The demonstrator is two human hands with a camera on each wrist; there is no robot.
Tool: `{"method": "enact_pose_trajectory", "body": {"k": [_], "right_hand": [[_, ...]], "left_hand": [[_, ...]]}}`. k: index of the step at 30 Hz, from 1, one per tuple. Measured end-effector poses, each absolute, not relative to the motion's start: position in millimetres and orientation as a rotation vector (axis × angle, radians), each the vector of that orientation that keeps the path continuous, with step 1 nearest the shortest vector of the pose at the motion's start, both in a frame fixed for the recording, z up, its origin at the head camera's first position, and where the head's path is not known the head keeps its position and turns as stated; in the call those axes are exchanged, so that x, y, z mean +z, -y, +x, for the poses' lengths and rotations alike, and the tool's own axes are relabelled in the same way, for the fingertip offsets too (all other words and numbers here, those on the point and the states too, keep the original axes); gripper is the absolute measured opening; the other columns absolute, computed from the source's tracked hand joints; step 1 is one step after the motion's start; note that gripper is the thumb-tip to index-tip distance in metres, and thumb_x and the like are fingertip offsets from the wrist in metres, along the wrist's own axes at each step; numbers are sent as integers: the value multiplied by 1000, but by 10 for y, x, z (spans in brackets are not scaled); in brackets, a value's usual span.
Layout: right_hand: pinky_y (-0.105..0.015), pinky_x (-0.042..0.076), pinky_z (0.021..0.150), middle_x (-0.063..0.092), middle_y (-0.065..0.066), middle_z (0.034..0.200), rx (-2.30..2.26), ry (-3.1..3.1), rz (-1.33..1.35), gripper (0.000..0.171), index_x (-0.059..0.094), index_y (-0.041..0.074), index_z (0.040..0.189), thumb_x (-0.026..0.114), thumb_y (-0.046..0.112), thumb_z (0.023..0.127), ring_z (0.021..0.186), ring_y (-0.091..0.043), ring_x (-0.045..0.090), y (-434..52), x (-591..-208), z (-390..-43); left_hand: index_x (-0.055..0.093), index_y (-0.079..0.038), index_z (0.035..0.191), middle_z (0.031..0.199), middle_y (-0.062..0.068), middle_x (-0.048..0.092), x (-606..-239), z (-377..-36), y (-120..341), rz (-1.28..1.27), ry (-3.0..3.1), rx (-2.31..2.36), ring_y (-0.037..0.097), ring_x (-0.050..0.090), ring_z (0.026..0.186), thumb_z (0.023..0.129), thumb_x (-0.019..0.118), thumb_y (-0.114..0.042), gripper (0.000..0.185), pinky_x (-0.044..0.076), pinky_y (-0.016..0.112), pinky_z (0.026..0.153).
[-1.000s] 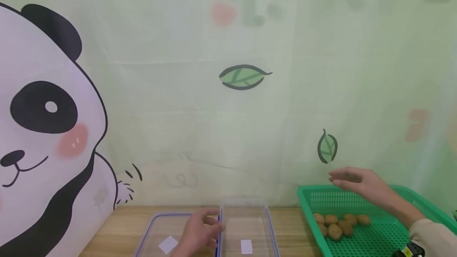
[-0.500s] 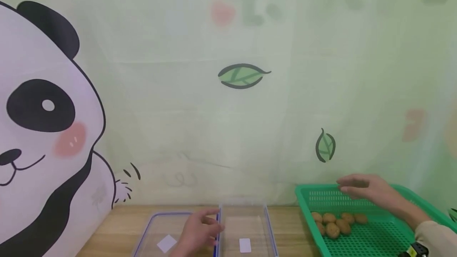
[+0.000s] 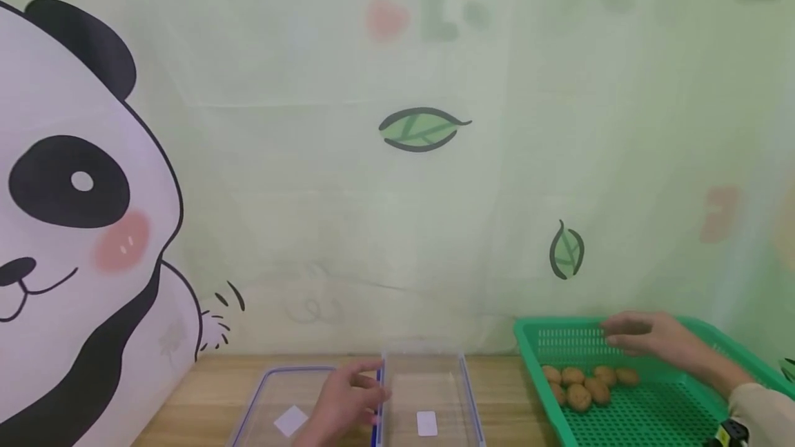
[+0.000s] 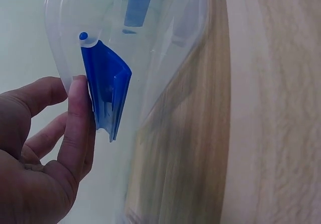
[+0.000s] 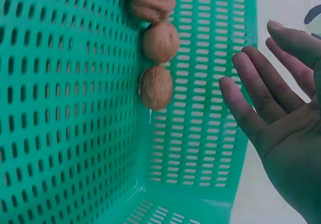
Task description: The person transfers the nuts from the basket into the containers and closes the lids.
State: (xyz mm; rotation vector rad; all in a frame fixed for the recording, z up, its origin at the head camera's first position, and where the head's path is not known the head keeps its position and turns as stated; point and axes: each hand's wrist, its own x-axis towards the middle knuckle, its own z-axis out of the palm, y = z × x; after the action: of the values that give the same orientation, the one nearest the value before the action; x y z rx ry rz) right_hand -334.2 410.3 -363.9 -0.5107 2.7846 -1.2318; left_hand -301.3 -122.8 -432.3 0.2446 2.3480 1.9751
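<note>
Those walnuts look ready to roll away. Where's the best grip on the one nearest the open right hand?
Pinch the walnut across its rounded middle, coming from above: it lies against the green basket wall, neighbours touch its end, and the right hand hovers open.

The right hand (image 3: 652, 338) has come down over the last second: from above the far rim of the green basket (image 3: 658, 414), level with the lower painted leaf's tip, it has sunk to hover low inside the basket, just over the walnuts (image 3: 584, 385). It has also drifted a little toward the person's right. Its fingers (image 5: 251, 108) stay spread and seem empty, though the earlier head views blur them. The whole scene has slid slightly upward in the head view.
</note>
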Motion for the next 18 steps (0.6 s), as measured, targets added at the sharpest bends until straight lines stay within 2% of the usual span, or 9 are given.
{"method": "enact_pose_trajectory", "body": {"k": [4,13,18], "right_hand": [[-47,64,88,68,-26,132,-1132,-2818,-526,43,63,-9,136,68,21,105,116,-42,67,-4157,-3664,-3362],[-44,66,83,69,-30,123,-1051,-2795,-563,37,64,-15,129,68,11,102,108,-43,69,-4285,-3795,-3477],[-51,65,84,71,-30,117,-978,-2789,-623,32,64,-18,123,68,3,99,105,-46,69,-4308,-3865,-3527]], "left_hand": [[56,6,146,103,14,69,-4336,-3021,1226,234,-2340,1970,24,72,76,93,76,3,57,67,36,65],[56,5,146,106,16,67,-4332,-3008,1229,226,-2326,1997,27,72,80,92,75,4,57,67,37,66],[56,5,146,106,16,67,-4339,-3011,1229,232,-2331,1992,27,72,80,92,75,4,57,67,37,67]]}}
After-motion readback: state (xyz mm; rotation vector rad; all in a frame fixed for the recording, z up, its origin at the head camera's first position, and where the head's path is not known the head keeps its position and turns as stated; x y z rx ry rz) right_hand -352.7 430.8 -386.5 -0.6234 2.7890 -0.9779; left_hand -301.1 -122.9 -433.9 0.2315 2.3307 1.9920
